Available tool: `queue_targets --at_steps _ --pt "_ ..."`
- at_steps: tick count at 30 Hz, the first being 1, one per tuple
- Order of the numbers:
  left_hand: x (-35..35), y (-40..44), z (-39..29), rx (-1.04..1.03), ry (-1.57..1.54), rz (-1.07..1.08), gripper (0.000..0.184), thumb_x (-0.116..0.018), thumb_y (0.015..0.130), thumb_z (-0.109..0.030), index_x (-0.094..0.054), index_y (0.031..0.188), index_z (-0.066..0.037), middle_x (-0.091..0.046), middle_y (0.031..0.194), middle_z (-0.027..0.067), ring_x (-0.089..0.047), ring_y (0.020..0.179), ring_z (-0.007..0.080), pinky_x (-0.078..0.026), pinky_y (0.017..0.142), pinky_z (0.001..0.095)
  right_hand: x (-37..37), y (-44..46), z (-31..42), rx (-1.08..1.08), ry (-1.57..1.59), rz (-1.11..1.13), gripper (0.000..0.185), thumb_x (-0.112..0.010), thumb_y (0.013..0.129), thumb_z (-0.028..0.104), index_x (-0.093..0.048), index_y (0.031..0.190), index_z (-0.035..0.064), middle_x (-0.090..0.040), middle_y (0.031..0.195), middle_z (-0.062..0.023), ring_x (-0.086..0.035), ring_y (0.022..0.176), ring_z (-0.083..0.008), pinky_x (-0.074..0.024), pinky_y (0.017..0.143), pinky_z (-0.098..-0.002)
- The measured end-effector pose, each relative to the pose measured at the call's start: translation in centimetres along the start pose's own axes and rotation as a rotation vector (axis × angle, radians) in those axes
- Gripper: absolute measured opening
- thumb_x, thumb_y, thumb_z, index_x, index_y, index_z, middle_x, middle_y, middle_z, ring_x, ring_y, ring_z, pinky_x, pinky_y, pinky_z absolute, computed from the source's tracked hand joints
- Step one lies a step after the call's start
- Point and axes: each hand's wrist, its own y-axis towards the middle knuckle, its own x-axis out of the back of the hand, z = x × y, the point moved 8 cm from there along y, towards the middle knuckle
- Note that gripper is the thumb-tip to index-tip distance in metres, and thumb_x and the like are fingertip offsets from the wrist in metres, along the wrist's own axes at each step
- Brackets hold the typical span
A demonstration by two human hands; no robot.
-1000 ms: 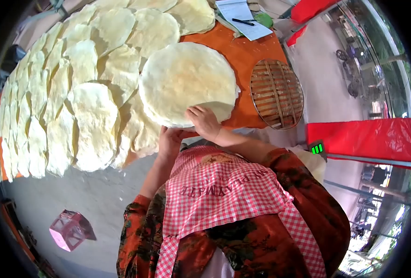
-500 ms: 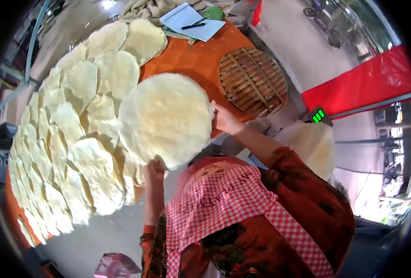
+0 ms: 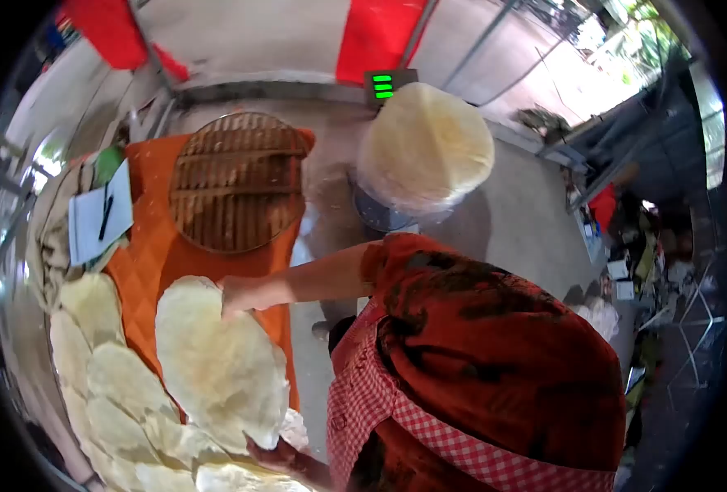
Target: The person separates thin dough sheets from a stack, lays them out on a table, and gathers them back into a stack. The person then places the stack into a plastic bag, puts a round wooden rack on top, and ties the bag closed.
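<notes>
A thin, pale, round sheet that looks like rice paper (image 3: pixel 216 361) is held between my two hands over the orange-covered table (image 3: pixel 154 184). My right hand (image 3: pixel 249 295) pinches its upper right edge. Down at the lower edge, my left hand (image 3: pixel 280 457) grips it, partly hidden and in shadow. Several similar sheets (image 3: pixel 125 381) lie overlapping on the table at the lower left, near the held one.
A round slatted bamboo rack (image 3: pixel 236 184) lies on the table. Beside the table, a stack of pale sheets (image 3: pixel 425 148) rests next to a device with a green display (image 3: pixel 388 86). A notebook (image 3: pixel 84 225) with a pen is at the table's far left.
My view and body have turned to the right, so the table now sits at the left. The held sheet has tilted and looks narrower; both hands still hold it.
</notes>
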Motion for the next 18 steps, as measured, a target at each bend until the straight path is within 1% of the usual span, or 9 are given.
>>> queue_targets --at_steps 1,3,6,9,11,12,13,16,18 --pt "0.8 -0.5 -1.6 -0.125 0.13 0.002 0.054 -0.054 0.084 -0.028 -0.051 0.127 0.004 -0.052 0.127 0.0193 -0.05 0.116 0.0334 -0.04 0.1 0.0486 1.3 -1.5 0.7 0.028 0.02 -0.052 0.037 -0.072 0.064 0.006 -0.065 0.1 -0.0031 -0.067 0.086 -0.0092 -0.063 0.078 -0.0203 -0.0514 0.072 -0.034" --pt "-2.9 -1.7 -1.8 0.047 -0.014 0.067 0.062 -0.058 0.077 -0.03 -0.05 0.129 0.002 -0.05 0.129 0.0195 -0.048 0.119 0.0348 -0.042 0.097 0.0502 5.7 -6.0 3.0 0.093 0.053 -0.14 0.038 -0.073 0.066 0.006 -0.064 0.101 -0.0023 -0.067 0.087 -0.0093 -0.063 0.078 -0.0208 -0.0515 0.072 -0.0333" --pt "-18.1 -7.1 -2.9 0.026 0.127 0.176 0.065 -0.058 0.076 -0.031 -0.049 0.129 0.004 -0.05 0.127 0.0207 -0.049 0.118 0.0355 -0.046 0.093 0.0504 16.1 -12.4 3.4 -0.152 -0.123 -0.27 0.046 -0.071 0.067 0.005 -0.06 0.111 -0.0018 -0.066 0.099 -0.0085 -0.063 0.089 -0.0188 -0.0517 0.074 -0.0349" --pt "-32.7 -11.8 0.1 0.071 0.188 0.51 0.066 -0.061 0.075 -0.031 -0.046 0.131 0.001 -0.054 0.123 0.0175 -0.055 0.11 0.0352 -0.049 0.092 0.0485 28.2 -21.3 7.2 0.275 0.277 -0.423 0.042 -0.07 0.071 0.001 -0.06 0.112 0.0018 -0.066 0.101 -0.0073 -0.063 0.09 -0.0183 -0.0533 0.078 -0.0349" --pt "-40.8 -14.0 3.6 0.103 0.159 0.523 0.057 -0.062 0.075 -0.022 -0.049 0.126 0.0 -0.056 0.117 0.0132 -0.057 0.107 0.0287 -0.05 0.087 0.0444 36.5 -28.1 10.8 0.386 0.206 -0.524 0.043 -0.071 0.071 0.0 -0.06 0.113 0.0016 -0.066 0.104 -0.0074 -0.063 0.094 -0.0186 -0.0532 0.081 -0.0352" --pt "-44.8 -13.5 6.1 0.093 0.13 0.741 0.049 -0.061 0.075 -0.02 -0.052 0.119 -0.001 -0.058 0.111 0.0105 -0.058 0.101 0.0256 -0.051 0.083 0.0414 40.5 -31.5 12.1 0.391 0.094 -0.623 0.044 -0.072 0.071 -0.001 -0.06 0.113 0.0012 -0.066 0.105 -0.0075 -0.063 0.095 -0.0185 -0.053 0.082 -0.0351" --pt "-48.4 -14.7 8.0 0.078 0.175 0.726 0.055 -0.064 0.077 -0.024 -0.05 0.125 0.0 -0.057 0.118 0.0118 -0.056 0.106 0.0281 -0.05 0.087 0.0441 43.1 -35.0 13.8 0.6 0.287 -0.567 0.046 -0.073 0.071 0.001 -0.059 0.115 0.0009 -0.065 0.107 -0.0077 -0.063 0.095 -0.018 -0.0525 0.084 -0.0341" --pt "-57.1 -18.5 15.5 0.273 0.104 0.884 0.048 -0.062 0.08 -0.023 -0.052 0.12 0.0 -0.059 0.113 0.014 -0.059 0.1 0.0286 -0.05 0.085 0.0439 50.2 -44.5 14.9 0.591 0.298 -0.741 0.047 -0.068 0.077 0.001 -0.053 0.121 -0.0012 -0.064 0.109 -0.0088 -0.064 0.095 -0.0183 -0.0531 0.085 -0.0343" --pt "-60.8 -20.0 20.8 0.308 0.122 0.853 0.047 -0.06 0.077 -0.006 -0.052 0.124 0.0 -0.058 0.117 0.0135 -0.057 0.109 0.0293 -0.05 0.091 0.0443 54.7 -48.6 11.1 0.549 0.315 -0.844 0.046 -0.068 0.077 0.002 -0.054 0.121 -0.001 -0.064 0.108 -0.0083 -0.064 0.093 -0.0178 -0.0532 0.083 -0.0335"
